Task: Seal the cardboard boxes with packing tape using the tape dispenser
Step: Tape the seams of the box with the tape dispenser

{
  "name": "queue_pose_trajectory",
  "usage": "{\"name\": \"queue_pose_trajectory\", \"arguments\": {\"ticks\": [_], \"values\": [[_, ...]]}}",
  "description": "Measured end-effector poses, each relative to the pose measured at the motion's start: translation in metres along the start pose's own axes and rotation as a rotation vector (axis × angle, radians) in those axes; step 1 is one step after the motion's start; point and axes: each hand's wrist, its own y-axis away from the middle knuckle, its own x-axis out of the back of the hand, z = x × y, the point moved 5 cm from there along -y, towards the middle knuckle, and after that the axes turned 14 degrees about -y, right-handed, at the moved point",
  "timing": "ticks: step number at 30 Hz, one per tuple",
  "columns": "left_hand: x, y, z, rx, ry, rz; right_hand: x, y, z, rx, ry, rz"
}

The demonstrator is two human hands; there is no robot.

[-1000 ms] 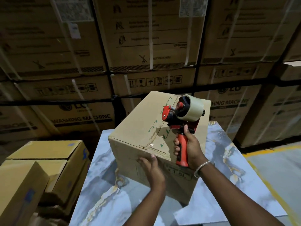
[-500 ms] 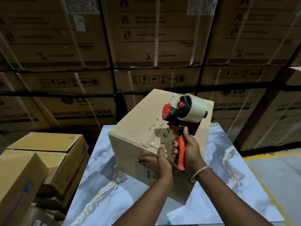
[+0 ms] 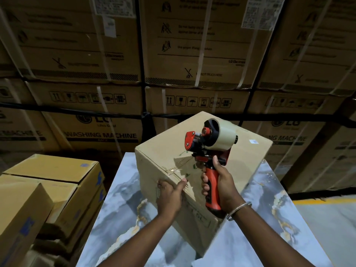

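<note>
Gripping the tape dispenser [image 3: 209, 151] by its red handle, the right hand [image 3: 217, 186] has fingers and thumb wrapped fully round it; a metal bangle [image 3: 238, 209] sits on that wrist. Dispenser is upright, tape roll [image 3: 224, 134] at top, red blade guard pointing left, held over the near top edge of the cardboard box [image 3: 163, 157]. Whether the dispenser head touches the box: can't tell.

Left hand [image 3: 169, 193] is flat against the box's near-left face, fingers extended up to the top edge, thumb on that edge too. That grip is an open palm press, nothing clasped.

Box sits on the desk [image 3: 123, 199], a marble-patterned top, turned corner-on to the person. A strip of clear tape [image 3: 179, 166] with wrinkles runs across the top toward the near edge by the left fingertips. Small pale sticker [image 3: 253, 141] on the far right of the box top.

Left of the desk: stacked yellow-brown cartons [image 3: 52, 182] with blue marks. Behind: a wall of large strapped cartons [image 3: 104, 135] printed "WASHING MACHINE". Yellow floor line [image 3: 325, 201] at right.
</note>
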Motion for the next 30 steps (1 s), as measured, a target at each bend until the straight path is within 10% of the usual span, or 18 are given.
{"name": "queue_pose_trajectory", "arguments": {"ticks": [22,27,30], "values": [[0.038,-0.068,0.008,-0.200,-0.027,-0.644,-0.045,-0.061,0.031,-0.200,-0.123,-0.049],[0.085,-0.094,0.033,-0.136,-0.016,-0.012,-0.045,-0.063,0.032,-0.228,-0.169,-0.067],[0.092,-0.105,0.058,-0.041,0.099,0.011,-0.044,-0.063,0.033,-0.240,-0.177,-0.072]]}}
